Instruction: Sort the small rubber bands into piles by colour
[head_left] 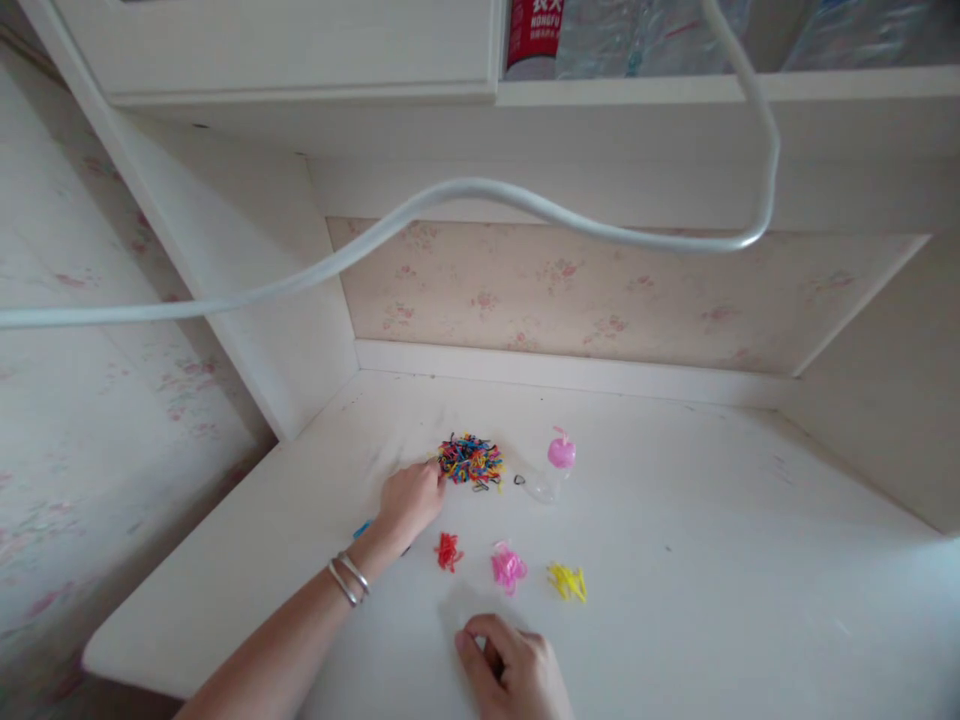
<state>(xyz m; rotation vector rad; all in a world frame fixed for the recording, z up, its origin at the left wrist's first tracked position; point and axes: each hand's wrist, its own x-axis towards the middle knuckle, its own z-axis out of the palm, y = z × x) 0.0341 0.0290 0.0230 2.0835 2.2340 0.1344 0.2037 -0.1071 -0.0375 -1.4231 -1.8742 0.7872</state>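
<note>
A heap of mixed coloured rubber bands [471,460] lies on the white desk [675,560]. My left hand [409,500] reaches to the heap's left edge, fingers curled and touching the bands; two silver bangles circle the wrist. Nearer me lie three small sorted piles: red [448,551], pink [508,567] and yellow [568,582]. My right hand [514,668] rests on the desk below the pink pile, fingers curled under; whether it holds anything is hidden. A clear container [540,487] with a pink lid [561,452] lies right of the heap.
A white cable [465,190] hangs across the view in front of the floral back wall. A shelf above holds a red-labelled bottle [534,35]. A white side panel [255,290] stands left of the desk. Something blue [363,528] peeks out beside my left wrist.
</note>
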